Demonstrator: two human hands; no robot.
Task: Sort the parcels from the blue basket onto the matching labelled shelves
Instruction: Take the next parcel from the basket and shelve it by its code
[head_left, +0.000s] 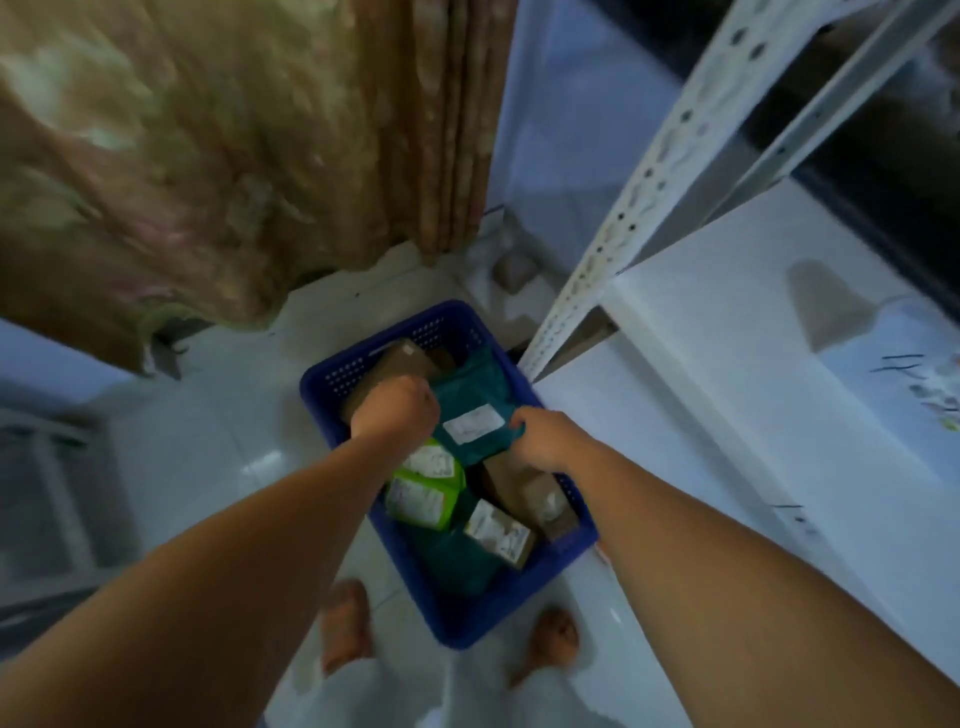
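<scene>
- My right hand pinches the teal parcel by its edge, atop the pile in the blue basket.
- My left hand is curled over the brown box in the basket; I cannot tell whether its fingers hold anything.
- Risk: an edge pinch on a soft bag may let it sag and slip back into the basket.
- The shelf post stands just beside the basket and could snag the bag.
- The label is blurred, so I could pick the wrong shelf.
</scene>
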